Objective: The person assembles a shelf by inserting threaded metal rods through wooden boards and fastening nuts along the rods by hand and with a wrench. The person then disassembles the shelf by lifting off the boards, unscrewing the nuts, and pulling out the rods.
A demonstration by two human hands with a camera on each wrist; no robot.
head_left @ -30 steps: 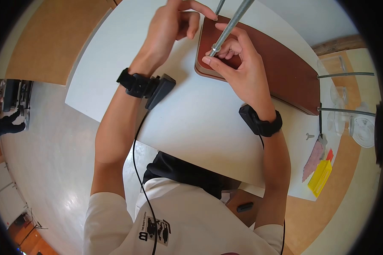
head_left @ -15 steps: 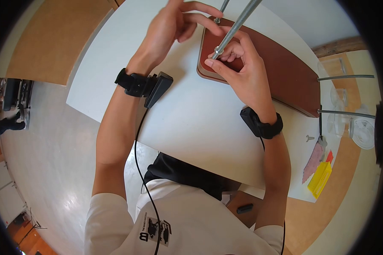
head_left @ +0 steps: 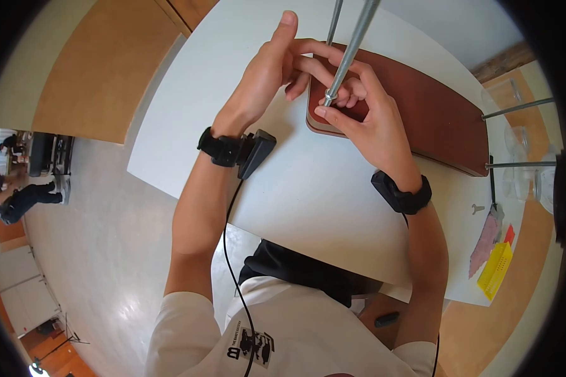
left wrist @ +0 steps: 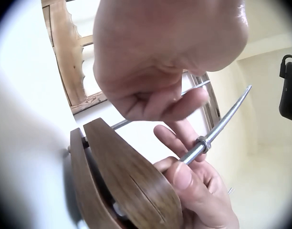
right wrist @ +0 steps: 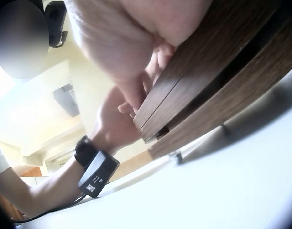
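Note:
Upright from a reddish-brown board (head_left: 434, 113) stands a metal rod (head_left: 352, 53), threaded at its lower end, with a hex nut (left wrist: 203, 144) on it a little above the board. My right hand (head_left: 380, 122) pinches the rod's foot, thumb in front just below the nut and fingers behind. Beside it my left hand (head_left: 267, 78) reaches in from the left, thumb raised away and the other fingers loosely bent, their tips overlapping the rod in the head view. In the left wrist view, the board appears as two wood-grained layers (left wrist: 136, 176) with a dark gap between them.
A second rod (head_left: 334, 22) rises from the board's far left corner, and two more rods (head_left: 519, 108) stick out at its right end. On the white table (head_left: 308, 182) lie a small spanner (head_left: 478, 208), a pink cloth (head_left: 484, 245) and a yellow basket (head_left: 495, 270). Clear plastic containers (head_left: 516, 141) stand at right.
My left hand has come lower and closer to the nut, its thumb now lifted apart. The right hand keeps its pinch. The head view has shifted slightly, bringing a person into sight at far left.

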